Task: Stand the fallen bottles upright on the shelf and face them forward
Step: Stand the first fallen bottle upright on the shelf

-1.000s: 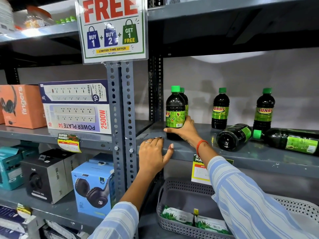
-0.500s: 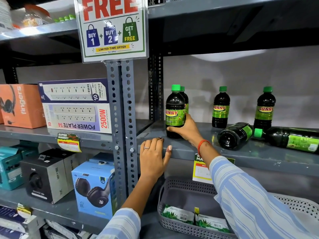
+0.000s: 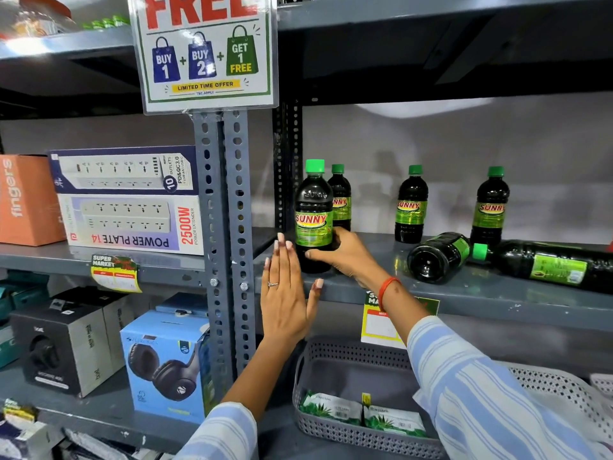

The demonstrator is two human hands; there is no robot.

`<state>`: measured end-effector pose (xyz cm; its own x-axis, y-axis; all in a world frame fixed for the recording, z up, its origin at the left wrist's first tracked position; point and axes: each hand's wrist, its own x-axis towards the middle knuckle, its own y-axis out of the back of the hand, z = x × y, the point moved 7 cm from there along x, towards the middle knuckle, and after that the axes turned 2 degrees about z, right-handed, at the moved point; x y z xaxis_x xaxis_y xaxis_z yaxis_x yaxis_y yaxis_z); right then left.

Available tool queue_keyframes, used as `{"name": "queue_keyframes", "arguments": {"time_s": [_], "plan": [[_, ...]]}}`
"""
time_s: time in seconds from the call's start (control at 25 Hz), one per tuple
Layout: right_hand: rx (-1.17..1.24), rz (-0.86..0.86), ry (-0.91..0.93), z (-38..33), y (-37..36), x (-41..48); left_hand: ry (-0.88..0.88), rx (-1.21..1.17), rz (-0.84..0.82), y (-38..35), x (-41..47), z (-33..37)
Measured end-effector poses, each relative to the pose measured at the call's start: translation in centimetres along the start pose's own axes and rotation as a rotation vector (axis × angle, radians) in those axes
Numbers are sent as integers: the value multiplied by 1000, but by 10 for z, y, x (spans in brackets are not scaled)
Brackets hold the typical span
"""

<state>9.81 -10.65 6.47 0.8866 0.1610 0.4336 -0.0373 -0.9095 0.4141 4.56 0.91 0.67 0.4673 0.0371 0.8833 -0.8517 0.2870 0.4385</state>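
Dark bottle (image 3: pixel 313 217) upright at shelf (image 3: pixel 464 293) front-left corner, label forward; right hand (image 3: pixel 345 257) clamps base, left hand (image 3: pixel 287 293) flat, fingers spread.

Retail aisle: grey slotted-steel shelving against a pale wall.
Perforated uprights (image 3: pixel 225 227) carry a promo sign (image 3: pixel 205 51); grey shelf boards (image 3: pixel 464 293) hold boxed electronics (image 3: pixel 126 200) at left; a perforated grey basket (image 3: pixel 365 370) sits on the lower tier; a bright light patch marks the back wall (image 3: pixel 431 134).
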Motion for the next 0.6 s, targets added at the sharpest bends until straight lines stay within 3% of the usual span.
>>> {"name": "queue_keyframes", "arguments": {"time_s": [0.16, 0.24, 0.4, 0.52, 0.6], "plan": [[11, 7, 31, -13, 6, -19, -6, 30, -23, 2, -4, 9], [-1, 160, 144, -30, 30, -34, -72, 29, -51, 1, -6, 27], [-302, 511, 292, -49, 104, -60, -205, -75, -91, -4, -4, 75], [-622, 530, 49, -26, 162, -62, -187, -161, -116, -4, 3, 105], [-610, 394, -267, 10, 184, -60, -154, -112, -135, -4, 9, 118]]}}
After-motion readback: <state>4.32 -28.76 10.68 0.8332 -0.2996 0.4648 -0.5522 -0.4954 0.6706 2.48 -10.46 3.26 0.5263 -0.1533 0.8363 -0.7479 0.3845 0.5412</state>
